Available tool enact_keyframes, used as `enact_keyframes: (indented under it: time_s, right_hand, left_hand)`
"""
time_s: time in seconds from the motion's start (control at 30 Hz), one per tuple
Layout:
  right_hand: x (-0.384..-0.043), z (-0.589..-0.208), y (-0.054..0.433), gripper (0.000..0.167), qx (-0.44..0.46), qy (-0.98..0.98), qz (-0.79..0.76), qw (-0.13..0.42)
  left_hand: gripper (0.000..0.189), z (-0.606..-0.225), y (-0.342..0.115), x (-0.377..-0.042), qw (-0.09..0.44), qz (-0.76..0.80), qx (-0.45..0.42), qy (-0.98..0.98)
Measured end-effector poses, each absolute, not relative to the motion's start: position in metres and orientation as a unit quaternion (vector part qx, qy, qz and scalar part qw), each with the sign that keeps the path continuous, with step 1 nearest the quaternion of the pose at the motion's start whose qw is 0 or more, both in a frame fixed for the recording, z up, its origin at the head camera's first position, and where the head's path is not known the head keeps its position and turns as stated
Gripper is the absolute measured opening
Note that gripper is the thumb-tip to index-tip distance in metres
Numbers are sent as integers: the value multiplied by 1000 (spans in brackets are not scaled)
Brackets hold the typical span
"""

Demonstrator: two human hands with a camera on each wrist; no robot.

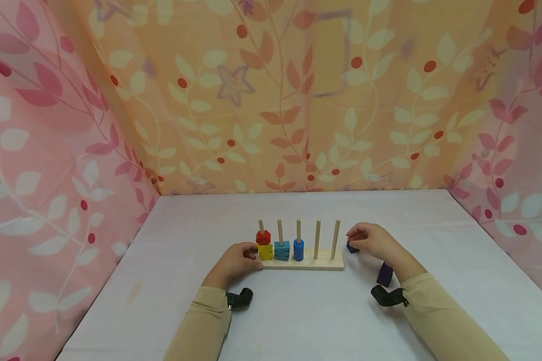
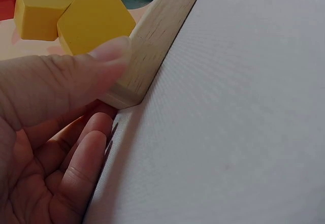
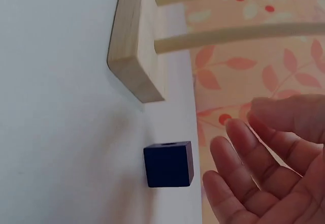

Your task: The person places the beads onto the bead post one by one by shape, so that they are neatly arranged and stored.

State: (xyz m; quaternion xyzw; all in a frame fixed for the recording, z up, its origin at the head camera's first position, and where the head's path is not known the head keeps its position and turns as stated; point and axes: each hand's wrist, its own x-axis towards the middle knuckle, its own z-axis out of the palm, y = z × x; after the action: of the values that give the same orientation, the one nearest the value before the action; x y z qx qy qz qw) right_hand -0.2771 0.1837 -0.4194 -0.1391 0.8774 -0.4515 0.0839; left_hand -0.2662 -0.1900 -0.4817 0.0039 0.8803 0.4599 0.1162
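A pale wooden peg board (image 1: 304, 267) with several upright pegs stands mid-table. My left hand (image 1: 235, 259) holds its left end, the thumb (image 2: 109, 56) over the front corner and the other fingers curled by the end face. Red pieces (image 1: 263, 237) sit above yellow hexagonal pieces (image 1: 265, 252) on the leftmost peg. Teal pieces (image 1: 282, 250) fill the second peg and a blue cylinder stack (image 1: 298, 250) the third; two right-hand pegs are bare. My right hand (image 1: 375, 240) hovers, fingers loosely bent and apart, over a dark blue cube (image 3: 168, 165) with a hole, right of the board.
Another dark blue block (image 1: 385, 275) lies on the table near my right wrist, partly hidden by it. The white tabletop (image 1: 307, 321) meets a patterned orange curtain (image 1: 289, 125) at the back, with pink curtains (image 1: 49, 175) along the sides.
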Motion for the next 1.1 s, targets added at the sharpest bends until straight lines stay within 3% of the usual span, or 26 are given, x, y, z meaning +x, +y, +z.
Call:
enact_keyframes:
  time_s: [0.13, 0.47, 1.1]
  right_hand:
    - [-286, -420, 186, 22, -117, 896, -424, 68]
    - [-298, -426, 179, 31, -110, 919, -361, 115]
    - [-304, -439, 185, 19, -84, 914, -374, 133]
  left_hand:
    - [56, -483, -191, -266, 116, 461, 4, 880]
    - [55, -481, -191, -267, 112, 456, 9, 883]
    - [55, -482, -191, -267, 115, 456, 6, 883]
